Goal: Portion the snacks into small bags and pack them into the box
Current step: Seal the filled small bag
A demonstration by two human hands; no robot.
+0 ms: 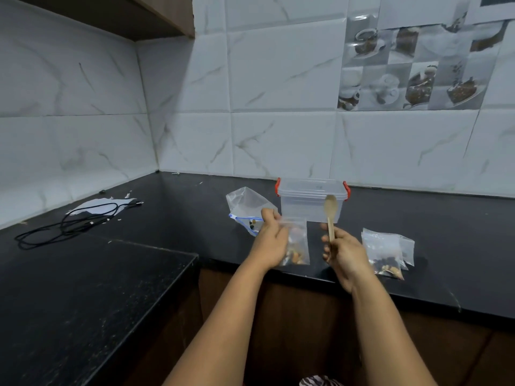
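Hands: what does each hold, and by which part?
Left hand pinches a small bag of snacks by its top edge. Right hand grips the wooden spoon by its handle, bowl upward.

a black counter point(434, 218) runs along the back wall and turns toward the viewer on the left of the frame, its dark surface speckled and dusty. at the left middle, a black cable point(69, 224) lies in loose loops on it, partly over a sheet of white paper point(94, 205) near the wall. small white scraps lie scattered around the paper. white marble-look tiles point(278, 79) cover both walls, and a picture tile panel point(412, 65) of cups and desserts sits at the upper right. a brown wooden cabinet point(156, 12) hangs at the upper left. brown cupboard fronts point(306, 316) show under the counter edge.
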